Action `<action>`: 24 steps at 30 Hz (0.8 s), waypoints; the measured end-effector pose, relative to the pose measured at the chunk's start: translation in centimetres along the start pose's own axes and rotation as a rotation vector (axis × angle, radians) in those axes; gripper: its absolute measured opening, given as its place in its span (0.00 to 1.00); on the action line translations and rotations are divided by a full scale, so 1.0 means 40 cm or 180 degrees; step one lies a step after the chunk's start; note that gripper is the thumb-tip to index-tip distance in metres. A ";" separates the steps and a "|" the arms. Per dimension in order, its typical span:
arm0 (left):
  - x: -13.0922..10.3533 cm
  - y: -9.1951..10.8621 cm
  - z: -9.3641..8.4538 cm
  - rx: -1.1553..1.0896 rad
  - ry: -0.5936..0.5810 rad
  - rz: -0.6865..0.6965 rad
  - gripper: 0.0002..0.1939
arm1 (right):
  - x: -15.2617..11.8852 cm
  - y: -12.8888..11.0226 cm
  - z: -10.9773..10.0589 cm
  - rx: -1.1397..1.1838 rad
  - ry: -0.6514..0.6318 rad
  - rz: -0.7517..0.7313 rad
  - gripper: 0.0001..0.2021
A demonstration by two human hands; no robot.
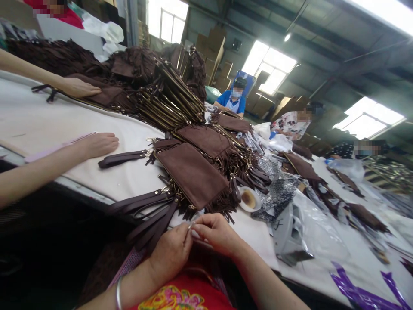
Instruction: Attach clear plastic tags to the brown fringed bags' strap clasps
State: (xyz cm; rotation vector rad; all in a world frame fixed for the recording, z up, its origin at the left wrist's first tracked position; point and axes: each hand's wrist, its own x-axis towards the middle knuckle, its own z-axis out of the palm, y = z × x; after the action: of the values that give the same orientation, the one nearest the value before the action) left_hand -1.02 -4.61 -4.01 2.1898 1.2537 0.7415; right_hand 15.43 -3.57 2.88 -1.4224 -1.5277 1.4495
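At the table's front edge my left hand (171, 247) and my right hand (217, 232) meet, fingertips pinched together. A small pale bit shows between them, too small to make out. Just beyond my fingers lies a brown fringed pouch (192, 174) with a gold zipper along its edge. Brown wrist straps (155, 215) with gold clasps spread from the pile toward my left forearm, some hanging over the edge. Behind the nearest pouch, another brown fringed pouch (206, 141) lies on the heap.
A co-worker's hand (100, 145) rests on the table at left; another hand (80, 86) touches the stacked pouches. To my right stand a white dish (249, 199) with brown contents and a grey tape dispenser (290, 237). Several people sit farther along the table.
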 end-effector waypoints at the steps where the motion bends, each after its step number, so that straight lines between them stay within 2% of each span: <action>1: 0.000 0.000 -0.001 -0.0021 0.0007 -0.0005 0.13 | -0.001 0.003 0.001 -0.0065 -0.0017 -0.0033 0.09; 11: -0.003 0.004 0.009 -0.0069 0.0049 0.0036 0.14 | -0.005 0.013 0.019 -0.0753 -0.0058 -0.0541 0.16; 15: -0.010 0.000 0.012 0.0001 -0.0003 0.0039 0.14 | -0.004 0.021 0.010 -0.0870 0.0004 -0.0495 0.31; 24: -0.011 0.002 0.005 -0.0028 0.0089 -0.0009 0.12 | -0.003 0.026 0.018 -0.0304 0.0337 -0.0159 0.21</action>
State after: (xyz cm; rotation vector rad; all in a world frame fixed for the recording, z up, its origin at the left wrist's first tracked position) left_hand -1.03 -5.07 -4.20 2.1772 1.2645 0.7776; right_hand 15.10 -4.08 1.78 -1.4814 -1.5723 1.2666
